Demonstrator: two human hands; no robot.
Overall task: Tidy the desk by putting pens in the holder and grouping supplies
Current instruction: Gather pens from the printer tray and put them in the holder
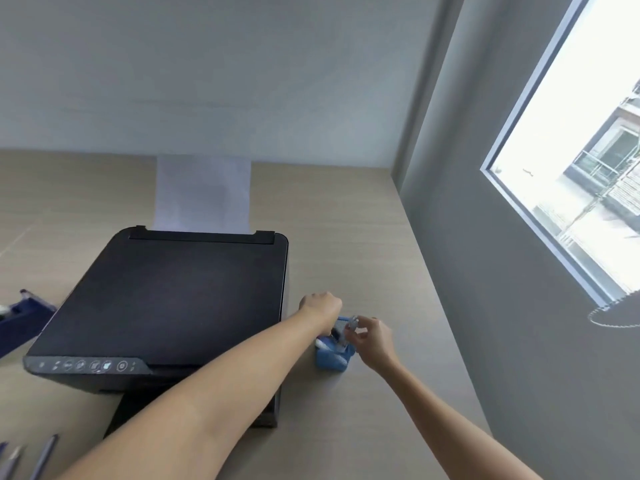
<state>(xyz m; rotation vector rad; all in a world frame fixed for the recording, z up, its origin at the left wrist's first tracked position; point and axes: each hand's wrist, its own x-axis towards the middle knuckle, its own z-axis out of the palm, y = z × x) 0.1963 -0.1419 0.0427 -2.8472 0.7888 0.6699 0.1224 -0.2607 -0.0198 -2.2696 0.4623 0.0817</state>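
Note:
A small blue holder (333,359) stands on the wooden desk (363,237), just right of a black printer. My left hand (320,308) rests at the holder's far left rim, fingers curled; whether it grips the holder is unclear. My right hand (372,337) hovers over the holder's right side and pinches a small grey item (350,324) at its top. The picture is blurred, so I cannot name the item. Several pens (41,455) lie at the bottom left corner of the desk.
The black printer (166,299) fills the desk's middle, with white paper (202,194) standing in its rear tray. A dark blue tape dispenser (20,315) sits at the left edge. A grey wall with a window (581,161) bounds the desk on the right.

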